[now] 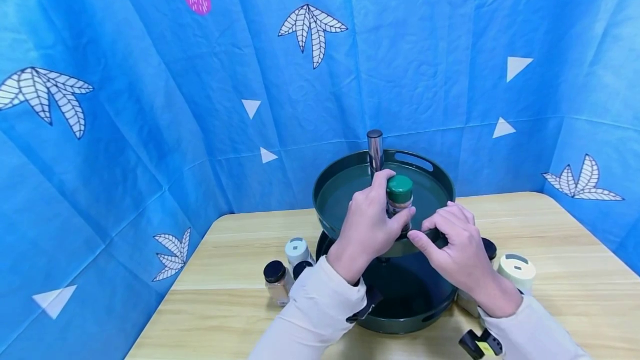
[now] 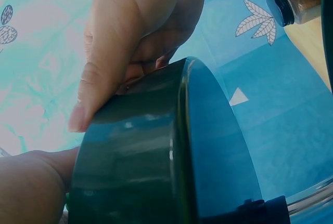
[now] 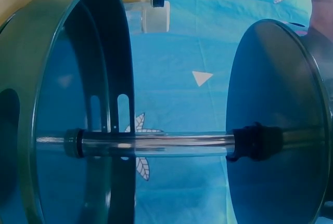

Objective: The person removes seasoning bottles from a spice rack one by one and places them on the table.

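A two-tier dark green round stand has its upper tray [image 1: 335,199] around a chrome pole [image 1: 375,149], with the lower tray [image 1: 400,315] beneath. My left hand [image 1: 367,221] grips a spice jar with a green cap [image 1: 400,188] at the front of the upper tray; whether the jar's base touches the tray is hidden. My right hand [image 1: 457,238] holds the upper tray's front right rim. In the left wrist view, the right thumb [image 2: 86,104] lies against the tray's outer wall [image 2: 135,156]. The right wrist view shows the pole [image 3: 182,144] joining both tiers.
Left of the stand are a black-lidded jar [image 1: 277,282] and a white-topped container [image 1: 297,249], partly behind the left sleeve. To the right, a cream-topped container [image 1: 517,268] and a black-lidded jar [image 1: 489,248] stand by the right wrist. A blue patterned curtain [image 1: 400,60] surrounds the wooden table [image 1: 225,293].
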The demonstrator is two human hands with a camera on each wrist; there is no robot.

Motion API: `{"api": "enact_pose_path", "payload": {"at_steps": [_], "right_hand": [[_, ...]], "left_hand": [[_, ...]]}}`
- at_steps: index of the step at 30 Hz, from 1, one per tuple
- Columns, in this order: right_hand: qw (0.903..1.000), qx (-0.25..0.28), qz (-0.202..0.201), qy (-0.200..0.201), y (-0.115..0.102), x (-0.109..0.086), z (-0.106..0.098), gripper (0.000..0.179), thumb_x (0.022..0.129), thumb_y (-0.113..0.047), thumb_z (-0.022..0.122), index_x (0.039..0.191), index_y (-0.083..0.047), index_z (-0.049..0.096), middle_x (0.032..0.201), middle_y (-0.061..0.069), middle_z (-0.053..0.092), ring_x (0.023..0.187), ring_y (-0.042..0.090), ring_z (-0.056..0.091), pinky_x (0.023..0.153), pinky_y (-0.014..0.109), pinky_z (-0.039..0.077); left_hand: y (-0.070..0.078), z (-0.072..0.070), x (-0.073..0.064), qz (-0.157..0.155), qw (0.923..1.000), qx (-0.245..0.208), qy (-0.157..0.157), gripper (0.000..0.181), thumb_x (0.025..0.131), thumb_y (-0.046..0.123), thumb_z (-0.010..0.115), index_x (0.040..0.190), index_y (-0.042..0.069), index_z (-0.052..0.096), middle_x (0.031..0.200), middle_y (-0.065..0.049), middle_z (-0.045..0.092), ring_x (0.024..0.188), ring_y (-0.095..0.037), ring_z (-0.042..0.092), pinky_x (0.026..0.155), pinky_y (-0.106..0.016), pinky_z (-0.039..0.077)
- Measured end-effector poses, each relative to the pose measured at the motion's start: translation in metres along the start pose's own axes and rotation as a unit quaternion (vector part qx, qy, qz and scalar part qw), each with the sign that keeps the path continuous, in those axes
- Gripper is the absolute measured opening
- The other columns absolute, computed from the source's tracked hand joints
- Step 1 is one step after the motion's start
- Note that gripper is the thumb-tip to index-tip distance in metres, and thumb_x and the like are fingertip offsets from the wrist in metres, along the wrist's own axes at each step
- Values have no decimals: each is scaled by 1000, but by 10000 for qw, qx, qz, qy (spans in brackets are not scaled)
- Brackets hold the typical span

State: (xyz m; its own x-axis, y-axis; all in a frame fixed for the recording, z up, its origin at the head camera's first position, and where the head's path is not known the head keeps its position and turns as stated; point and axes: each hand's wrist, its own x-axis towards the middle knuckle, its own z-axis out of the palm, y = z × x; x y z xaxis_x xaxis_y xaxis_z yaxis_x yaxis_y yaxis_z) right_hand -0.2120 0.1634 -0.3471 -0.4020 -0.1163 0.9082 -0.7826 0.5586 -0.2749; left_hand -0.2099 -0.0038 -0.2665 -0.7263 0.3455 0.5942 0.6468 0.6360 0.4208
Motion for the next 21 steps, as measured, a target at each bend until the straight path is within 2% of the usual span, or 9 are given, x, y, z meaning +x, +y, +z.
{"api": "enact_pose_path", "payload": {"at_steps": [12,21], "right_hand": [[10000,7,6,13,0,-1,0,53,93,-59,50,74,-11,61,73,-4,58,78,21,52,95,61,34],[10000,1,-26,23,1,-1,1,53,93,-59,49,74,-11,60,72,-4,57,77,21,52,94,58,34]], "left_hand": [[0,-5,0,69,10000,33,39,60,84,19,78,131,3,44,105,-8,67,94,-16,68,84,-23,52],[-3,-10,0,-54,10000,8,28,62,84,19,78,133,3,43,105,-9,67,93,-18,68,83,-25,54]]}}
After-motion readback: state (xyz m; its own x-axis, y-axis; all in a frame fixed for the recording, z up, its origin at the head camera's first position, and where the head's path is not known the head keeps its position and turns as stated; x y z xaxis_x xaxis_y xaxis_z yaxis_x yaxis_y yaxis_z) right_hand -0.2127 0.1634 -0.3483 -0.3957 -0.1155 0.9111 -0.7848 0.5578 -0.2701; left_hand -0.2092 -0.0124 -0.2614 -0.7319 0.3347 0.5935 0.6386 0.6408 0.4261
